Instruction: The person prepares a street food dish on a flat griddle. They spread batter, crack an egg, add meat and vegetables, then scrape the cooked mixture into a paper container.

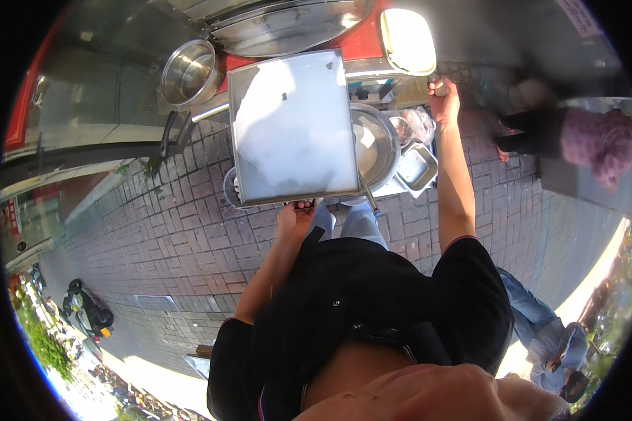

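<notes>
A square metal tray [300, 131] with a thin whitish layer and small dark specks juts out before me, with steam or haze over its surface. Under its near edge my left hand [296, 213] is closed around a small dark handle or pull. My right hand [444, 100] is raised at the right, fingers curled beside the near corner of a pale rounded-rectangular lid or tray [408, 42]; whether it grips anything is unclear. A large round basin [371, 147] with pale liquid is partly hidden by the square tray.
A steel pot [189, 73] stands at the upper left on a red-topped counter [355, 44]. Right of the basin are a small steel pan [417, 167] and a clear plastic bag [420, 125]. A person [584, 134] is at the right, another [553, 342] at the lower right.
</notes>
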`<state>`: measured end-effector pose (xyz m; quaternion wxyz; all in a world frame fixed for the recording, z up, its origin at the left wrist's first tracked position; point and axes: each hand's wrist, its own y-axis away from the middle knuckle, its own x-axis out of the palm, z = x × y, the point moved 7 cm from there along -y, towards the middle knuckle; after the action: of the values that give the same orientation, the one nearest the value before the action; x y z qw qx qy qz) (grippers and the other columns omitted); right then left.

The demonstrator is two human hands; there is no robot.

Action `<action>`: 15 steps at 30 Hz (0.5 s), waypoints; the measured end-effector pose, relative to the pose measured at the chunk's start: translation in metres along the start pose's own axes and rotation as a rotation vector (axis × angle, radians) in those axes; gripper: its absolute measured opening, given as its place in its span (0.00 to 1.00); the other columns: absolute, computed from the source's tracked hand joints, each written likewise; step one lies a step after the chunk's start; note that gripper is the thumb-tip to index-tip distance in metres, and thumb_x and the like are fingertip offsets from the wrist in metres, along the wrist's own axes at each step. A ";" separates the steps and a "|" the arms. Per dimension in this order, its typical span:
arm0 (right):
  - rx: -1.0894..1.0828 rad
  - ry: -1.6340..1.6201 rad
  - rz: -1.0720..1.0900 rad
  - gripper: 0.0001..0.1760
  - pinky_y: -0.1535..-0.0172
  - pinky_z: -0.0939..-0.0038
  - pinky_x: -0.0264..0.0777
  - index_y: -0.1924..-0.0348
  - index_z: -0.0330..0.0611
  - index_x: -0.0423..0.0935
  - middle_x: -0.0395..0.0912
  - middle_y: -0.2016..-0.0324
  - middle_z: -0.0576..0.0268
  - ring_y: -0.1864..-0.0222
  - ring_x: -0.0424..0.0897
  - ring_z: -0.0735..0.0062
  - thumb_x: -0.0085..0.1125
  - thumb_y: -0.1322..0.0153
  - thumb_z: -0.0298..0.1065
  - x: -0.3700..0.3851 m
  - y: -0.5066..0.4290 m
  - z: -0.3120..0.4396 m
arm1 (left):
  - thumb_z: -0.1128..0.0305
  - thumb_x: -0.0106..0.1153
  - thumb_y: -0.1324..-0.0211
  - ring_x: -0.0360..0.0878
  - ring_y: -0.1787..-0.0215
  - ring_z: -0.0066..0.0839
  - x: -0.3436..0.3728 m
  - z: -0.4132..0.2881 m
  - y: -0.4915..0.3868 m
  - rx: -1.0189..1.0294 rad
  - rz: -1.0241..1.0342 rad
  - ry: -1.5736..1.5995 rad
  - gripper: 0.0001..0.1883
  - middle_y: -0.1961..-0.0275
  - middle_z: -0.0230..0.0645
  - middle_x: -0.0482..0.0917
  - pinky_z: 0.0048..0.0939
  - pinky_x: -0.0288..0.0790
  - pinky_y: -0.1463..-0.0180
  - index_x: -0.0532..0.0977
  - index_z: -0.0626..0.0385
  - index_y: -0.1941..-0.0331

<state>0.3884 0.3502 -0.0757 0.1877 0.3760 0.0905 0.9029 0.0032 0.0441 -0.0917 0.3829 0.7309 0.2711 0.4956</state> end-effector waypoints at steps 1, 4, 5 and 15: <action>0.019 -0.028 0.078 0.11 0.72 0.74 0.68 0.62 0.37 0.66 0.72 0.71 0.54 0.73 0.73 0.67 0.53 0.37 0.28 0.015 0.019 0.002 | 0.76 0.38 0.43 0.66 0.71 0.29 -0.001 -0.002 0.001 0.008 -0.021 0.002 0.11 0.78 0.33 0.65 0.42 0.68 0.49 0.63 0.58 0.81; 0.030 0.266 0.223 0.16 0.72 0.81 0.67 0.59 0.38 0.68 0.75 0.71 0.58 0.74 0.73 0.77 0.52 0.40 0.17 0.065 0.083 -0.016 | 0.76 0.38 0.43 0.65 0.72 0.29 -0.001 0.002 -0.006 0.012 0.037 0.035 0.11 0.79 0.33 0.64 0.42 0.68 0.51 0.63 0.59 0.80; 0.075 0.324 0.307 0.15 0.73 0.83 0.66 0.60 0.41 0.69 0.74 0.73 0.62 0.75 0.71 0.81 0.53 0.39 0.18 0.087 0.104 -0.031 | 0.76 0.38 0.43 0.64 0.73 0.29 0.000 0.005 -0.009 0.010 0.029 0.049 0.10 0.79 0.33 0.64 0.42 0.68 0.51 0.63 0.59 0.79; -0.035 1.348 0.710 0.15 0.68 0.71 0.70 0.69 0.38 0.72 0.76 0.78 0.56 0.74 0.76 0.68 0.60 0.47 0.33 0.202 0.179 -0.179 | 0.79 0.34 0.43 0.62 0.74 0.29 0.005 0.014 -0.013 0.046 -0.013 0.060 0.09 0.79 0.33 0.63 0.42 0.68 0.50 0.61 0.60 0.78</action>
<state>0.0811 0.2650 -0.0162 -0.2041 -0.2533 0.0448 0.9446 0.0183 0.0510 -0.1027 0.3610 0.7224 0.2985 0.5087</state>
